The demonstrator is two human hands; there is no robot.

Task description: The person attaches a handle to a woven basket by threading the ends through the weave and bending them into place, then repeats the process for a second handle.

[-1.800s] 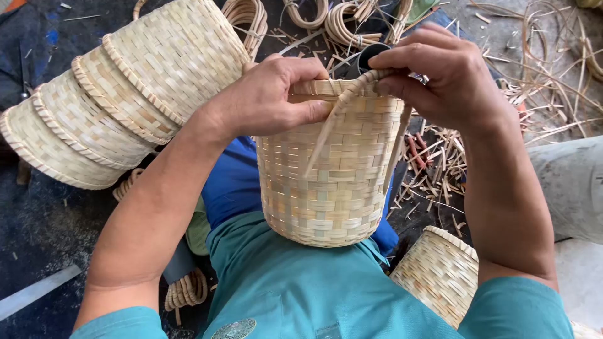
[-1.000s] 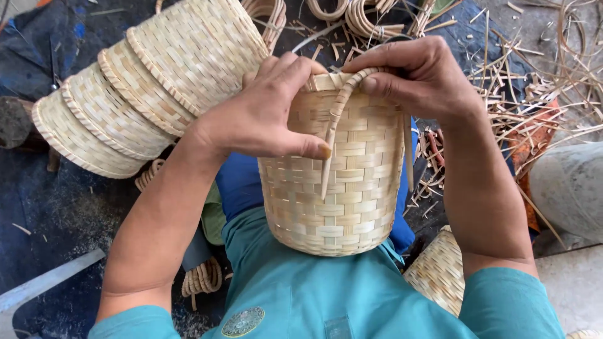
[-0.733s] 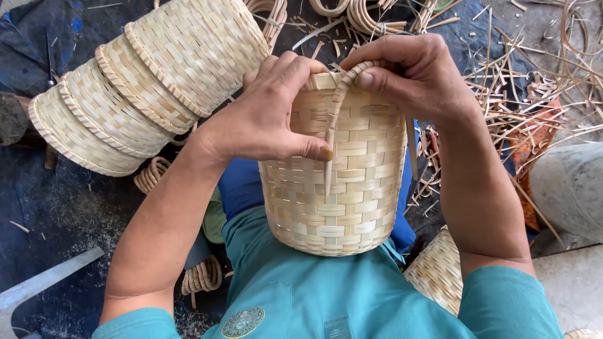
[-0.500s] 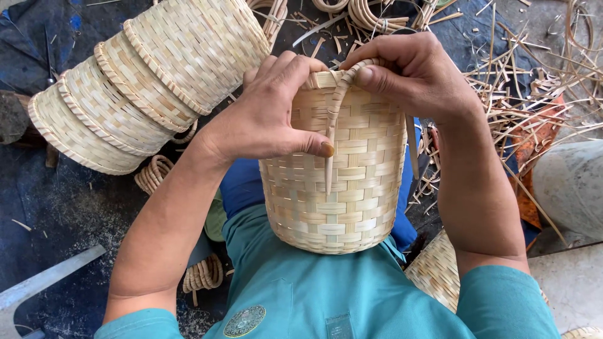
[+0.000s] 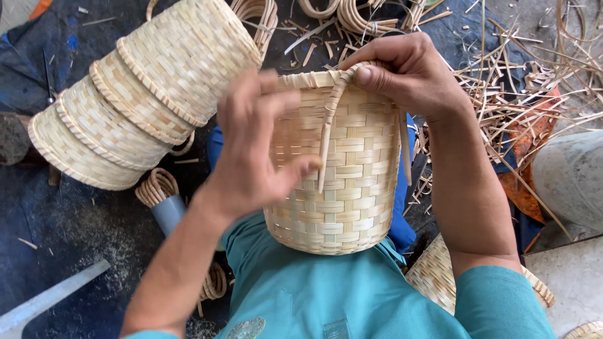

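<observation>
Four nested woven baskets lie at far left. Next, the left hand hovers with fingers loose, thumb touching a cane strip. On the lap, the light, stiff basket looks best held by its rim, where the right hand pinches the strip. Cane scraps litter the right.
</observation>
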